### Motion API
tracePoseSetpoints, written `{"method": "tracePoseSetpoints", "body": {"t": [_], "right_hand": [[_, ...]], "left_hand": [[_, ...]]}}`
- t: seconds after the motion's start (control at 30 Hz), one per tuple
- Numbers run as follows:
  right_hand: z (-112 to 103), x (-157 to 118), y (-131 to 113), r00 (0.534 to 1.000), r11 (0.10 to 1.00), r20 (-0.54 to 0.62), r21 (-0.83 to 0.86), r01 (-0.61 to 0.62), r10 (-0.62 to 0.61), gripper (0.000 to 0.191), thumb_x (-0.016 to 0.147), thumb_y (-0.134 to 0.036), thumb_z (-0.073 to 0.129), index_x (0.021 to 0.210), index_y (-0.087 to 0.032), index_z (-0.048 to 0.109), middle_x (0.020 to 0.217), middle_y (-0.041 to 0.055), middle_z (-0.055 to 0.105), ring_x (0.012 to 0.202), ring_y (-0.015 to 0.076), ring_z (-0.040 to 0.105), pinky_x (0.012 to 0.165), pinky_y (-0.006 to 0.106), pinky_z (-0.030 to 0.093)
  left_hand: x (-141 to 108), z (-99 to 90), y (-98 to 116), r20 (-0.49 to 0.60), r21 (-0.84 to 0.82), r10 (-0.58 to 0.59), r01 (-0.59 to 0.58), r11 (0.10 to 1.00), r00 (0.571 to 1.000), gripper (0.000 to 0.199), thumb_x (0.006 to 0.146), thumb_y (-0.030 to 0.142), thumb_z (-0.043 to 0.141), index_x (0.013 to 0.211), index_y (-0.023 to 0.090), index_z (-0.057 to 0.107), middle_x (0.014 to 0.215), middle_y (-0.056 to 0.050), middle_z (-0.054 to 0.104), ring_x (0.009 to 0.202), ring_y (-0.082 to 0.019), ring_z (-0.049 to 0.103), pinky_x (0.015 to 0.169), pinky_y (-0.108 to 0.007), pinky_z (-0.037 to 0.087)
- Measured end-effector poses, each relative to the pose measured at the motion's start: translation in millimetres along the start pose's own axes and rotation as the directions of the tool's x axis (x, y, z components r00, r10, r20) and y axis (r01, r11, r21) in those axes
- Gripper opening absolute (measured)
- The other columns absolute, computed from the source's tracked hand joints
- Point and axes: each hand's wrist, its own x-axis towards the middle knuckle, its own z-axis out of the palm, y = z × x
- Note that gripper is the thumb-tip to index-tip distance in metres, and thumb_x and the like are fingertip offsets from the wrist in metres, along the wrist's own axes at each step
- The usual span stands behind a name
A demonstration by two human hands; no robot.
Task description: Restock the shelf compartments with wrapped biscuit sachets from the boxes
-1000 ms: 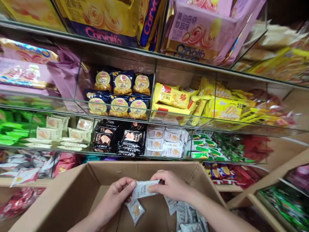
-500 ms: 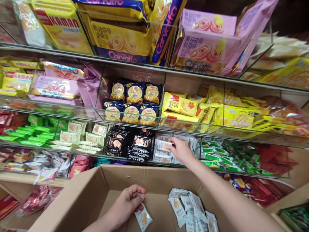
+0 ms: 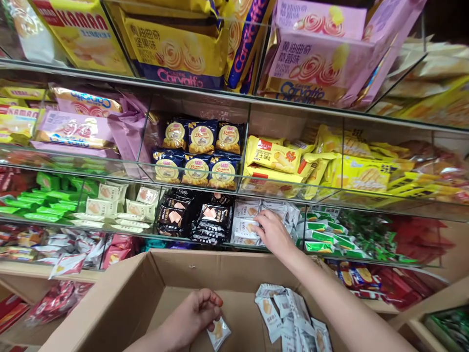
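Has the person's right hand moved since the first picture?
Yes. The right hand has gone from above the cardboard box up to the shelved white snack packets.

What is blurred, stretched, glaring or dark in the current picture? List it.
Head view: the navy cookie packs mid-frame look fairly sharp; the red packets at right are smeared and stretched outward; pale reflections streak the clear shelf front; the top right corner sinks into shadow.

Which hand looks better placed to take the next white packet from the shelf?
Probably the right hand: its fingers are at the shelved white packets. The left hand is low in the cardboard box, holding a single packet.
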Motion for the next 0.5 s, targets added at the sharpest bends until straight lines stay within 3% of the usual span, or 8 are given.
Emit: {"method": "tracePoseSetpoints", "body": {"t": [0.1, 0.17, 0.23, 0.33, 0.37, 0.43, 0.47, 0.5], "right_hand": [[-4, -4, 1, 0.998, 0.999, -0.059, 0.041, -0.010, 0.012, 0.017, 0.076, -0.020, 0.051, 0.090, -0.014, 0.056, 0.092, 0.0098, 0.049, 0.085, 0.0196, 0.049, 0.076, 0.031, 0.042], [-9, -8, -4, 0.992, 0.997, -0.129, 0.074, -0.001, 0.011, 0.018, 0.078, -0.024, 0.048, 0.090, -0.014, 0.055, 0.091, 0.0097, 0.048, 0.084, 0.0192, 0.049, 0.075, 0.031, 0.042], [-12, -17, -17, 0.993, 0.991, -0.111, 0.124, 0.041, -0.027, 0.018, 0.081, -0.027, 0.042, 0.084, -0.015, 0.056, 0.084, 0.0074, 0.049, 0.079, 0.0174, 0.050, 0.072, 0.030, 0.042], [4, -42, -47, 0.977, 0.970, 0.168, 0.228, 0.090, -0.130, 0.023, 0.083, -0.026, 0.037, 0.073, -0.018, 0.056, 0.072, 0.0032, 0.053, 0.070, 0.0140, 0.051, 0.066, 0.026, 0.041], [17, -54, -58, 0.942, 0.964, 0.291, 0.249, 0.093, -0.166, 0.022, 0.082, -0.026, 0.039, 0.073, -0.018, 0.057, 0.073, 0.0030, 0.055, 0.071, 0.0142, 0.052, 0.065, 0.025, 0.042], [48, -80, -74, 0.816, 0.961, 0.532, 0.261, 0.096, -0.226, 0.018, 0.077, -0.028, 0.045, 0.079, -0.018, 0.059, 0.077, 0.0049, 0.057, 0.075, 0.0176, 0.054, 0.068, 0.028, 0.043], [65, -93, -79, 0.764, 0.960, 0.600, 0.268, 0.084, -0.235, 0.024, 0.074, -0.033, 0.049, 0.089, -0.018, 0.058, 0.086, 0.0071, 0.057, 0.082, 0.0211, 0.054, 0.071, 0.031, 0.044], [81, -107, -81, 0.727, 0.958, 0.646, 0.282, 0.055, -0.232, 0.041, 0.068, -0.039, 0.054, 0.104, -0.018, 0.052, 0.099, 0.0098, 0.054, 0.092, 0.0255, 0.051, 0.075, 0.035, 0.043]], "left_hand": [[-3, -0.9, 0, -0.044, 0.337, -0.003, 0.018, 0.941, 0.999, 0.024, 0.071, 0.033, 0.051, 0.088, 0.017, 0.054, 0.076, -0.001, 0.057, 0.070, -0.014, 0.052, 0.065, -0.024, 0.040], [-4, -1.8, -4, -0.067, 0.560, 0.053, -0.007, 0.828, 0.996, 0.024, 0.070, 0.023, 0.050, 0.092, 0.020, 0.056, 0.086, -0.002, 0.058, 0.080, -0.017, 0.052, 0.073, -0.025, 0.040], [-3, -2.7, -9, -0.033, 0.681, 0.127, -0.071, 0.729, 0.991, 0.031, 0.066, 0.017, 0.050, 0.097, 0.022, 0.057, 0.101, -0.004, 0.055, 0.093, -0.018, 0.050, 0.083, -0.026, 0.037], [-2, -3.5, -16, 0.025, 0.747, 0.148, -0.117, 0.654, 0.989, 0.037, 0.065, 0.020, 0.052, 0.101, 0.024, 0.057, 0.114, -0.005, 0.049, 0.106, -0.021, 0.044, 0.092, -0.028, 0.032], [-2, -3.9, -16, 0.031, 0.759, 0.125, -0.105, 0.643, 0.992, 0.037, 0.064, 0.021, 0.052, 0.101, 0.024, 0.057, 0.115, -0.005, 0.049, 0.107, -0.022, 0.043, 0.092, -0.029, 0.032], [-3, -5.8, -15, 0.042, 0.776, 0.058, -0.069, 0.627, 0.997, 0.036, 0.064, 0.023, 0.052, 0.100, 0.024, 0.058, 0.114, -0.006, 0.050, 0.107, -0.023, 0.044, 0.092, -0.031, 0.032], [-5, -7.4, -13, 0.043, 0.781, 0.022, -0.047, 0.623, 0.999, 0.035, 0.064, 0.023, 0.052, 0.098, 0.024, 0.059, 0.112, -0.006, 0.051, 0.107, -0.024, 0.044, 0.092, -0.032, 0.032], [-6, -9.4, -12, 0.046, 0.786, -0.018, -0.025, 0.617, 0.999, 0.035, 0.063, 0.023, 0.052, 0.096, 0.023, 0.060, 0.111, -0.006, 0.052, 0.106, -0.025, 0.044, 0.092, -0.033, 0.032]]}}
